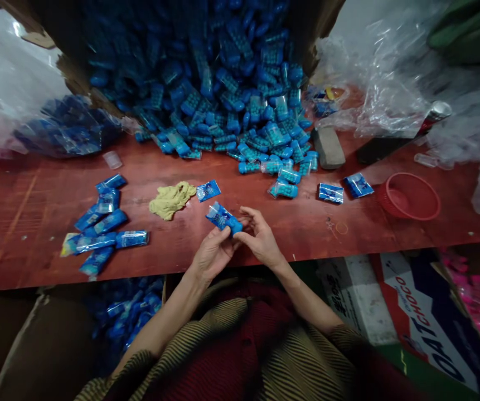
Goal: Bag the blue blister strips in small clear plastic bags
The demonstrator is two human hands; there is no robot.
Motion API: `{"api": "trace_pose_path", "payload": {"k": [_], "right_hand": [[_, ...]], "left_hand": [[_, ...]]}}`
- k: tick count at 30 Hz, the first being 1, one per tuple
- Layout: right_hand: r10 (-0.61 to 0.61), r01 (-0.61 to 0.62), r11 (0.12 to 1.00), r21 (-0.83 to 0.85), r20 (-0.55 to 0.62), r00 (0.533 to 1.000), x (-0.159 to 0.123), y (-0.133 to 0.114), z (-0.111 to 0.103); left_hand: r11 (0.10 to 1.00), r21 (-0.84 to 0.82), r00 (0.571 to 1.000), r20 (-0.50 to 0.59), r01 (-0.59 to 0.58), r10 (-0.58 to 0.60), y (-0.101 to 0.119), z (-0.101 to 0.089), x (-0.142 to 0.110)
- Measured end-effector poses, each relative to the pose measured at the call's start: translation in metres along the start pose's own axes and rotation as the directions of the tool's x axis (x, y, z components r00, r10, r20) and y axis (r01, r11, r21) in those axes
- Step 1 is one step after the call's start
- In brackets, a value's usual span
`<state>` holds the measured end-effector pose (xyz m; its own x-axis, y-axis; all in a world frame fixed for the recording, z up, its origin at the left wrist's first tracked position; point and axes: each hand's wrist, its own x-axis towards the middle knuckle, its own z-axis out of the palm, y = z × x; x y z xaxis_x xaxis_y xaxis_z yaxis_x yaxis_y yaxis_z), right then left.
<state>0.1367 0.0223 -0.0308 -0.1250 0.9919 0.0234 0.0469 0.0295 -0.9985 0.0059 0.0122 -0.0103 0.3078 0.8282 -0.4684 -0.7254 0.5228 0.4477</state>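
A small blue-capped candy bottle in a printed blue sleeve (224, 217) is held tilted above the front part of the table. My left hand (213, 253) grips it from below, with the thumb along its near side. The curled fingers and thumb of my right hand (262, 239) close round its capped right end; some fingertips are hidden. Just beyond the bottle lies a flat blue printed sleeve (208, 191). A crumpled yellow cloth (171, 199) sits to the left of that sleeve. Several sleeved bottles (110, 223) are piled further left.
A large heap of blue-capped candy bottles (260, 133) spills from a carton at the back. To the right are a grey block (329, 147), two stacks of blue sleeves (330, 192) and a red basket (409, 196). Below the table edge are more sleeved bottles (129, 309).
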Motion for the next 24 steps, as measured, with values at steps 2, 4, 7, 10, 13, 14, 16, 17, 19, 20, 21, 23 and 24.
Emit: {"api": "trace_pose_path", "payload": {"k": [2, 4, 7, 10, 13, 14, 16, 17, 19, 20, 21, 23, 24], "right_hand": [[-0.084, 0.07, 0.986, -0.15, -0.09, 0.992, -0.006, -0.001, 0.005], [-0.13, 0.096, 0.965, -0.246, -0.124, 0.984, -0.012, -0.003, 0.009], [-0.078, 0.044, 0.975, -0.219, -0.152, 0.985, -0.017, -0.005, 0.014], [0.061, -0.065, 0.997, -0.036, -0.088, 0.994, -0.017, -0.006, 0.014], [0.109, -0.109, 0.994, 0.03, -0.011, 0.994, -0.016, -0.007, 0.012], [0.108, -0.108, 0.993, 0.046, 0.009, 0.994, -0.016, -0.008, 0.011], [0.09, -0.093, 0.99, 0.107, 0.035, 0.995, -0.015, -0.009, 0.009], [0.073, -0.078, 0.988, 0.135, 0.042, 0.996, -0.014, -0.008, 0.008], [0.041, -0.049, 0.988, 0.148, 0.055, 0.998, -0.011, -0.006, 0.006], [0.035, -0.045, 0.989, 0.144, 0.074, 0.997, -0.009, -0.005, 0.004], [0.037, -0.052, 0.987, 0.152, 0.105, 0.994, -0.008, -0.003, 0.002], [0.051, -0.095, 0.971, 0.219, 0.197, 0.979, -0.004, 0.0, -0.003], [0.057, -0.124, 0.958, 0.258, 0.253, 0.966, -0.003, 0.0, -0.004]], "left_hand": [[0.999, -0.006, 0.999, -0.031, -0.032, 0.032, -0.001, 0.0, -0.001], [0.998, 0.004, 0.995, -0.077, -0.067, 0.067, -0.004, 0.0, -0.003], [0.993, 0.058, 0.986, -0.127, -0.099, 0.106, -0.007, 0.002, -0.006], [0.983, 0.116, 0.976, -0.154, -0.14, 0.157, -0.004, 0.002, -0.008], [0.973, 0.128, 0.953, -0.211, -0.191, 0.215, 0.004, 0.001, -0.007], [0.974, 0.123, 0.95, -0.228, -0.192, 0.216, 0.007, 0.001, -0.007], [0.983, 0.102, 0.954, -0.244, -0.155, 0.176, 0.013, 0.001, -0.007], [0.989, 0.091, 0.961, -0.241, -0.12, 0.139, 0.015, 0.001, -0.008], [0.996, 0.078, 0.974, -0.216, -0.046, 0.062, 0.019, 0.0, -0.009], [0.997, 0.077, 0.98, -0.196, -0.014, 0.029, 0.02, 0.0, -0.01], [0.997, 0.081, 0.985, -0.173, 0.01, 0.004, 0.02, 0.0, -0.011], [0.994, 0.096, 0.992, -0.12, 0.048, -0.036, 0.02, -0.002, -0.012], [0.993, 0.104, 0.994, -0.092, 0.062, -0.052, 0.019, -0.003, -0.012]]}}
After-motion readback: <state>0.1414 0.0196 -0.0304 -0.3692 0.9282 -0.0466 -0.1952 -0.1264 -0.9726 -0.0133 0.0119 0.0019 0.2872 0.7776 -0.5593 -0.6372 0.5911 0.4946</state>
